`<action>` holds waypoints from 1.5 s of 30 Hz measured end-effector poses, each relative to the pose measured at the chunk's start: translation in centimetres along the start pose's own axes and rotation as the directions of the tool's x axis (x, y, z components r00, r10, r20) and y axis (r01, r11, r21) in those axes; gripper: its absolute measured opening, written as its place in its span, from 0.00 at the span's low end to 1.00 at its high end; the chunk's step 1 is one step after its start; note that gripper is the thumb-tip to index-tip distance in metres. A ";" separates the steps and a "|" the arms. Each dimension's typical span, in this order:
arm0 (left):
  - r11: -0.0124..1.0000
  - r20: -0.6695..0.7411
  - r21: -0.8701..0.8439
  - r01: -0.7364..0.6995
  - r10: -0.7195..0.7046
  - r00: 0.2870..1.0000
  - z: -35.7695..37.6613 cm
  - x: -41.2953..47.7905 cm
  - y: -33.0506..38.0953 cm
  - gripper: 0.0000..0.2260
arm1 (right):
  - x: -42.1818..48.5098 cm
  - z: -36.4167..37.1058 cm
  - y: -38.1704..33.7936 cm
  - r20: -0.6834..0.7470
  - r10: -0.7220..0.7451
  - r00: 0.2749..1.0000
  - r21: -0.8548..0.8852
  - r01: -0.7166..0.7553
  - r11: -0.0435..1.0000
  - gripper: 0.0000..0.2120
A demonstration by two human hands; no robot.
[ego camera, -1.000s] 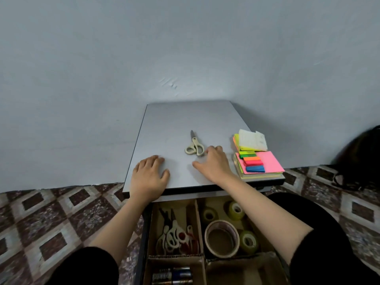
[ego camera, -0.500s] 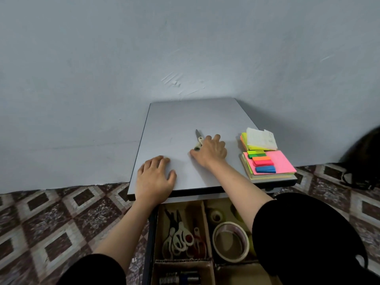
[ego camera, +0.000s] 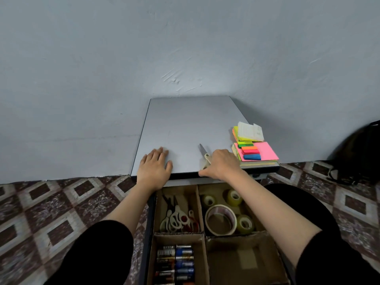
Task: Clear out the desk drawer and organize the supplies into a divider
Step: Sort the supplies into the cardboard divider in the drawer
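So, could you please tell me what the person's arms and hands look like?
The left black sleeve and right black sleeve end near the elbows, leaving the forearms uncovered. The left hand and right hand show no gloves or watch.

Subject wore plain black clothing. L sleeve (ego camera: 98,254) and R sleeve (ego camera: 339,251): matte black fabric, loose fit, hems sat approx. at elbows. Forearms, L grip (ego camera: 154,171) and R grip (ego camera: 222,165) were bare. Black lap garment (ego camera: 298,202) noted lower R, same plain fabric.
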State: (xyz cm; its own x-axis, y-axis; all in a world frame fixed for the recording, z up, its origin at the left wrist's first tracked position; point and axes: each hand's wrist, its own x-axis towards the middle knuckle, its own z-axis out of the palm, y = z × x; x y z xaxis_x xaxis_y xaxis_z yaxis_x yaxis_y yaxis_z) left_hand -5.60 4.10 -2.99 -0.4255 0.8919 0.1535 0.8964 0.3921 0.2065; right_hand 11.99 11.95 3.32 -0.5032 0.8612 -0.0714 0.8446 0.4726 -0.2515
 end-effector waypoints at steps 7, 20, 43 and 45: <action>0.997 -0.029 0.025 -0.071 0.072 0.997 0.6 -5.3 -0.5 0.26 | -6.4 1.1 3.1 0.156 -0.018 0.988 0.349 -0.038 0.936 0.15; 0.964 0.115 -0.259 0.054 -0.025 0.993 7.7 -13.5 -1.1 0.27 | -8.6 7.4 2.3 0.289 -0.121 0.950 0.347 0.014 0.938 0.17; 0.909 0.089 -0.404 0.099 -0.069 0.994 7.9 -13.9 -1.7 0.32 | -2.7 15.7 -5.0 0.330 0.022 0.944 0.302 -0.128 0.945 0.19; 0.906 0.093 -0.410 0.107 -0.075 0.993 7.9 -13.9 -1.7 0.32 | -3.1 15.3 -4.3 0.345 -0.039 0.938 0.367 -0.097 0.925 0.23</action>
State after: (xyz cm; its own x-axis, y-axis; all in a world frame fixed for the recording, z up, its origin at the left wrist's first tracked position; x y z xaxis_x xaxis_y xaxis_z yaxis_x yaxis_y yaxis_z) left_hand -0.25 -7.22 -13.16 -0.4784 0.8769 0.0472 0.7155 0.3581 0.5999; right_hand 7.07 4.40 -10.11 -0.5681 0.7246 -0.3901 0.7626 0.2854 -0.5805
